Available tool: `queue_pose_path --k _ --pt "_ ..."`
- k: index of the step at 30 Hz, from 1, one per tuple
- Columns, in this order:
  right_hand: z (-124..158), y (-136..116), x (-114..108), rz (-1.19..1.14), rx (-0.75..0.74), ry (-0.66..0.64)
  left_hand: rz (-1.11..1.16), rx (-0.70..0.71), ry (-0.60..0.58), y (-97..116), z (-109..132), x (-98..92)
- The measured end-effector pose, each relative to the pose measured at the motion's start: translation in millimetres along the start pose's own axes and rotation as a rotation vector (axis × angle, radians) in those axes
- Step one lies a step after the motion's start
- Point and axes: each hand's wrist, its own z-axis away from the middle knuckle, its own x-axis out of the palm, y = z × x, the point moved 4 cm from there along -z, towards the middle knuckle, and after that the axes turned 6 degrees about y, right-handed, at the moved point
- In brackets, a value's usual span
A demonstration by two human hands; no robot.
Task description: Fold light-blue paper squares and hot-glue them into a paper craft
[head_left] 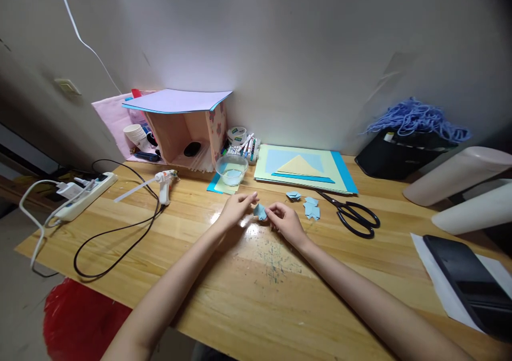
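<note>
A small light-blue paper cutout [260, 211] is pinched between the thumb and fingers of my right hand [286, 223], just above the table. My left hand [236, 209] is at the paper's left side, its fingers apart and partly hidden; whether a fingertip touches the paper is hard to see. To the right of my right hand lie more blue paper cutouts [312, 209] and a small pile of blue paper pieces [293, 196]. Black-handled scissors [356, 217] rest beside them. Behind my hands stands a clear plastic bowl [231, 171].
Stacked coloured paper [348, 174] lies at the back. A glue gun [164, 187] with its black cable [98, 235] and a power strip [90, 198] are left. A cardboard box [180, 131] stands behind. A phone [468, 281] and white rolls [460, 177] lie right.
</note>
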Motion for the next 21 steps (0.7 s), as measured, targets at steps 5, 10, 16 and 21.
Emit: queue_pose_path --k 5,10,16,21 --pt "0 1 1 -0.010 -0.012 -0.005 0.171 0.053 0.017 8 -11 4.3" --pt "-1 3 0 -0.022 0.021 0.011 0.200 0.103 0.335 4 -16 -45.8" --pt "-2 3 -1 -0.046 0.033 0.031 0.168 0.021 0.810 -27 -17 -126.0" --pt "-1 3 -3 -0.056 0.035 0.041 0.041 0.054 0.999 -39 -8 -145.0"
